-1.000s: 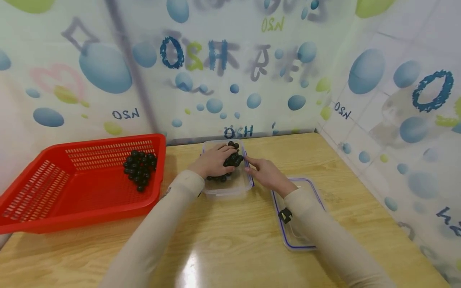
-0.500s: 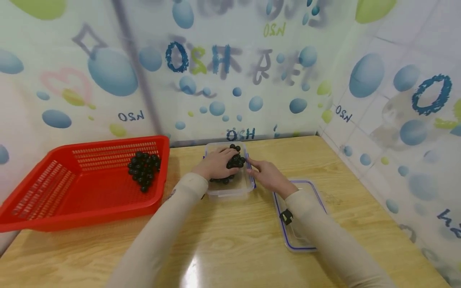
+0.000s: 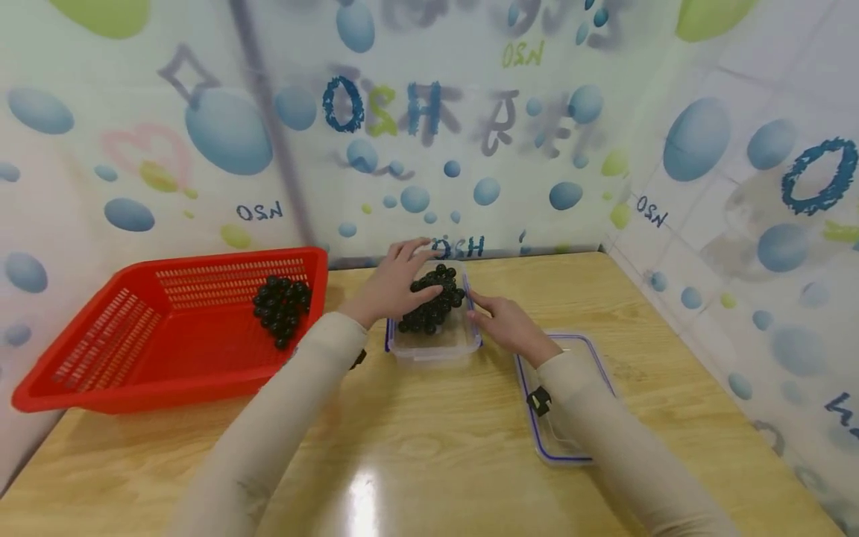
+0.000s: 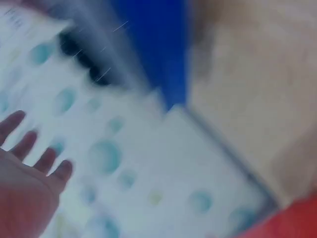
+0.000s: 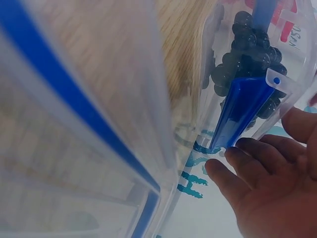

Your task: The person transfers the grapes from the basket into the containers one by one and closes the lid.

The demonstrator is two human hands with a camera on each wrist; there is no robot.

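A clear plastic container [image 3: 435,353] with blue clasps sits at the back middle of the table, a bunch of dark grapes [image 3: 439,307] inside it. My left hand [image 3: 388,287] hovers over its left side with fingers spread and holds nothing; the left wrist view shows those fingers [image 4: 63,171] apart from the blue clasp [image 4: 158,44]. On the container's right side, my right hand [image 3: 508,326] touches the wall with fairly straight fingers. In the right wrist view, its fingertips [image 5: 233,153] lie by a hanging blue clasp [image 5: 242,106].
A red plastic basket [image 3: 194,389] stands on the left, with another bunch of dark grapes [image 3: 282,309] in its right end. A clear lid with a blue seal [image 3: 539,436] lies at right, partly under my right forearm. A patterned wall covering [image 3: 416,171] closes off the back.
My left hand has lifted off the grapes and moved left, fingers spreading. More of the bunch now shows in the container. My right hand stays at the container's right side.
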